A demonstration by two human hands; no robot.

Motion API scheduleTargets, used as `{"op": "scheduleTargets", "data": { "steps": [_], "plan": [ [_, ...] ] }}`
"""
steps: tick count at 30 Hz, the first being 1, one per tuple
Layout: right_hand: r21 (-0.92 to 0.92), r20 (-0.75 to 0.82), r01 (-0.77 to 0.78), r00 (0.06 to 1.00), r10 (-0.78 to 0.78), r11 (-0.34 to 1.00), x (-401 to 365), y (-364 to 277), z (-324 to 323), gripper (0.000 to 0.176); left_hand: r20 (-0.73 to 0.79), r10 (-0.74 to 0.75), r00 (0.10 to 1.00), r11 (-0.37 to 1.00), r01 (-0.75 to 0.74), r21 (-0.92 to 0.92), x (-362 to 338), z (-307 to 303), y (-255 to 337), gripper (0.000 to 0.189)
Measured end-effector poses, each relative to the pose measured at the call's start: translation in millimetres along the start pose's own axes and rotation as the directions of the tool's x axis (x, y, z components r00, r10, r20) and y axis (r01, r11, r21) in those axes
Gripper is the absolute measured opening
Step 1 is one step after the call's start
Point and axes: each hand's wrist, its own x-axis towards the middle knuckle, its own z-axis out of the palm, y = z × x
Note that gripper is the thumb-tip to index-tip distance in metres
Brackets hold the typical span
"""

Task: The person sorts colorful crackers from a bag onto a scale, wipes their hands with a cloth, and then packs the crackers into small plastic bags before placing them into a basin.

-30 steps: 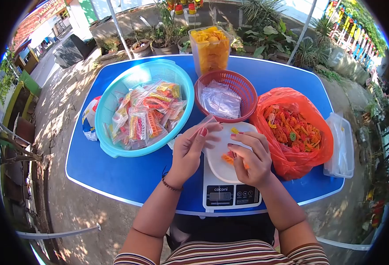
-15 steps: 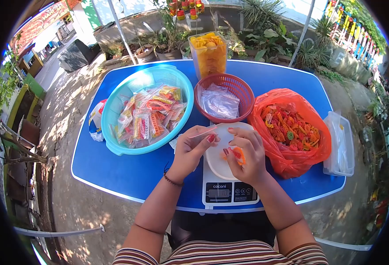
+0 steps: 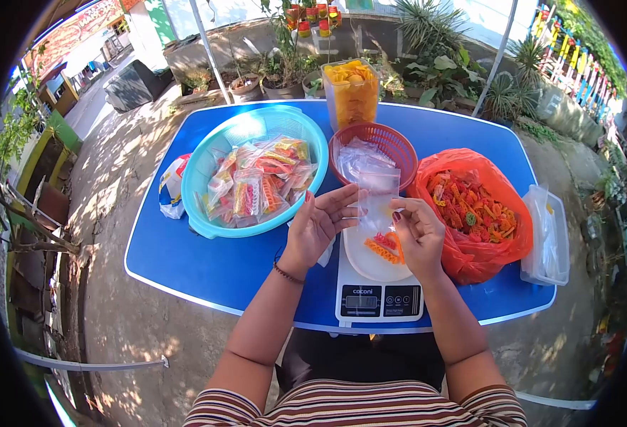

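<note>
My right hand (image 3: 420,231) pinches the edge of a small clear plastic bag (image 3: 379,182) held above the scale. My left hand (image 3: 320,224) is open beside the bag, palm up and fingers stretched, with the fingertips right at the bag's left side. Below the hands, orange and red crinkled snack pieces (image 3: 384,249) lie on a white plate (image 3: 359,265). The plate rests on a white digital kitchen scale (image 3: 380,319); part of the plate is hidden behind my right hand.
A turquoise basin (image 3: 201,222) holds several filled packets. Behind the scale, a red basket (image 3: 407,153) contains clear bags. An orange plastic bag (image 3: 470,256) of crinkled snacks, a clear tub (image 3: 545,249) and a container of yellow chips (image 3: 352,96) stand on the blue table (image 3: 185,260).
The left hand has turned palm up with its fingers spread. The clear bag now hangs spread out from the right hand, and the view has shifted slightly.
</note>
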Motion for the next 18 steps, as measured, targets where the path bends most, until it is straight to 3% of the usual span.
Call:
{"op": "scheduleTargets", "data": {
  "steps": [4,7,10,11,14,15,18],
  "plan": [
    [0.011,-0.035,-0.050,0.998,0.051,0.999,-0.8,2.2,0.4,0.028,0.019,0.005,1.000,0.989,-0.002,-0.147,-1.8,1.2,-0.6,0.093],
    [-0.141,-0.002,0.013,1.000,-0.013,0.990,5.0,-4.7,-7.7,0.027,0.018,0.064,0.998,0.998,-0.064,-0.012,-3.1,7.9,1.2,0.085],
    [-0.284,0.025,0.066,0.998,-0.061,0.956,20.6,-18.2,-22.0,0.026,0.029,0.134,0.991,0.867,-0.131,0.480,-4.2,15.5,15.2,0.066],
    [-0.293,0.041,0.055,0.998,-0.045,0.954,29.3,-17.8,-29.1,0.026,0.012,0.134,0.991,0.871,-0.124,0.475,-1.5,18.4,16.4,0.050],
    [-0.305,0.036,-0.027,0.999,0.040,0.952,65.4,-16.3,-52.0,0.028,0.063,0.105,0.992,0.577,-0.112,0.809,22.1,40.5,33.9,0.046],
    [-0.300,0.010,-0.076,0.997,0.083,0.951,81.1,-14.8,-57.8,0.030,0.149,0.120,0.982,0.413,-0.186,0.892,36.7,45.2,36.7,0.046],
    [-0.207,-0.058,-0.221,0.975,0.213,0.953,131.1,3.5,-75.8,0.042,0.342,0.104,0.934,0.220,-0.357,0.908,100.8,37.5,24.1,0.045]
  ]
}}
